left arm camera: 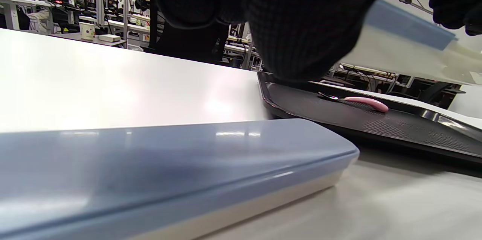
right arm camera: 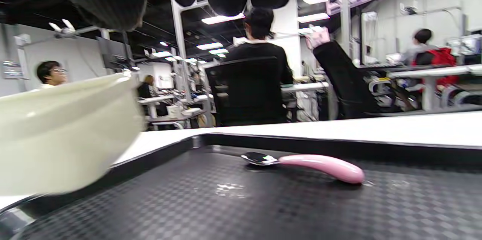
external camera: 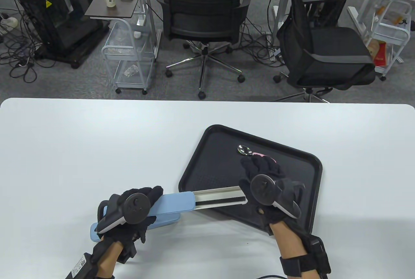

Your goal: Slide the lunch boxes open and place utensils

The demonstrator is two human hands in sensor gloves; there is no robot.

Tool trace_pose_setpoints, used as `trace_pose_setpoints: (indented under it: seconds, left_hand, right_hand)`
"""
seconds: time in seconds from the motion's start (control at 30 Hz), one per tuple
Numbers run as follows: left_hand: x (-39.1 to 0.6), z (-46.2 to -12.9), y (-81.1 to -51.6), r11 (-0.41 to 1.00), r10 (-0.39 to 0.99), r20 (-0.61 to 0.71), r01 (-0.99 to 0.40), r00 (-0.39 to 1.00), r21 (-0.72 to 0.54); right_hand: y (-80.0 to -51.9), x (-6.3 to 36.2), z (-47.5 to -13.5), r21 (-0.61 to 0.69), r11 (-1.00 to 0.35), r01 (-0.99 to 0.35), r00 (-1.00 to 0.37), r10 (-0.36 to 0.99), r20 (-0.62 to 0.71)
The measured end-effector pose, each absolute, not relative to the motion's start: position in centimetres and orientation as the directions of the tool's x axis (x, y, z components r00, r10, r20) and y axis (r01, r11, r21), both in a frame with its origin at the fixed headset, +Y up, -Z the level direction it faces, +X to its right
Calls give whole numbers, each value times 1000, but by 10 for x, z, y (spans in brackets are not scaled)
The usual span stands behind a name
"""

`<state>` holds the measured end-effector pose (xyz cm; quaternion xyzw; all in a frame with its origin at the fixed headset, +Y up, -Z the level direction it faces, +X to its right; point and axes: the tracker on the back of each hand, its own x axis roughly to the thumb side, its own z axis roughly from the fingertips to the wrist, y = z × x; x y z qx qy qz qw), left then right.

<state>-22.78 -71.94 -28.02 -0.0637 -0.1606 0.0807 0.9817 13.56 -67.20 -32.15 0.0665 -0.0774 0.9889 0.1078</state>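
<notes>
A long blue lunch box is slid partly open. My left hand (external camera: 147, 199) grips its blue lid (external camera: 176, 201) above the table. Its white inner tray (external camera: 219, 196), with a dark strip inside, sticks out to the right over the black tray (external camera: 207, 159). My right hand (external camera: 248, 183) holds the far end of this inner tray, which shows close at the left of the right wrist view (right arm camera: 56, 138). A second, closed blue box (left arm camera: 169, 164) lies on the table under my left hand. A spoon with a pink handle (right arm camera: 320, 166) lies on the black tray just beyond my right hand.
The white table (external camera: 81, 149) reaches to the far edge, with office chairs (external camera: 202, 16) and a small cart (external camera: 129, 52) on the floor beyond. The black tray has a raised rim (left arm camera: 271, 108).
</notes>
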Motion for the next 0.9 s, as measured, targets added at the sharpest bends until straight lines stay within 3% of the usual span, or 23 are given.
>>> trace_pose_setpoints:
  seconds: [0.1,0.23,0.4,0.67,0.9]
  left_hand:
    - [-233,-283,-720,975,194,291,-151,937,-162]
    - [-236,-286,-722,972,203,278,-159,939,-175]
    - [-237,-286,-722,972,203,274,-158,940,-176]
    - [-244,-288,-722,970,211,252,-170,944,-175]
    - [-245,-288,-721,971,201,239,-161,950,-177]
  right_hand:
    - [-674,145,-346,-82,-970,-231,-972,227,52]
    - [-686,155,-379,-3,-988,-153,-986,153,-62]
    - [-715,171,-410,102,-981,-166,-968,143,-205]
    - [-760,196,-428,199,-967,-158,-954,98,-283]
    - [-780,202,-433,268,-946,-181,-957,106,-272]
